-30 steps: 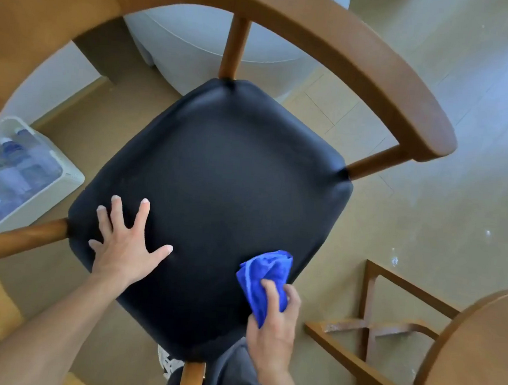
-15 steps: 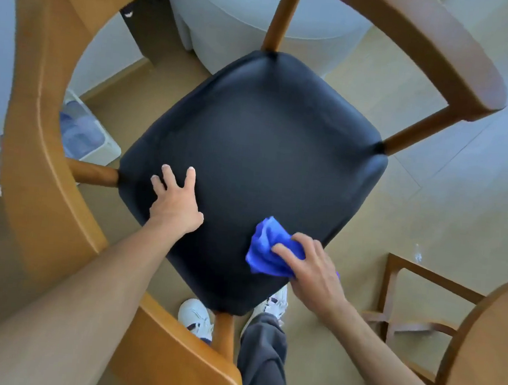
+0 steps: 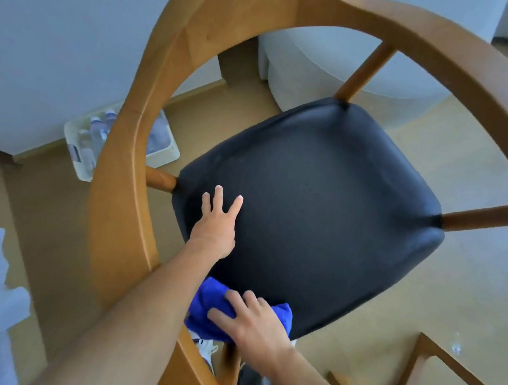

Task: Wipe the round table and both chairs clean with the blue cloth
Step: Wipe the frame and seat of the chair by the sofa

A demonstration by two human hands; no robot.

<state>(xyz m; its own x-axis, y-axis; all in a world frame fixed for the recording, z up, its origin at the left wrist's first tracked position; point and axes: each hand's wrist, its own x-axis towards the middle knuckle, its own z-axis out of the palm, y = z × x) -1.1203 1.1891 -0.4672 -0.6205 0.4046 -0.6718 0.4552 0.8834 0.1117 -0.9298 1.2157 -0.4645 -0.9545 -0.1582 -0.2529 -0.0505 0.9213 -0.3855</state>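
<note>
Seat wipe: right hand presses cloth flat-fingered at near edge, left hand splayed ahead steadying; sweep overlapping strokes outward.

Bunched blue cloth lies on the near edge of the wooden chair's black seat, seemingly flat.

Home or hotel room: wooden armchair, pale sofa.

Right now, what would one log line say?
step: wiping chair seat | right hand: presses blue cloth | left hand: flat on seat
</note>
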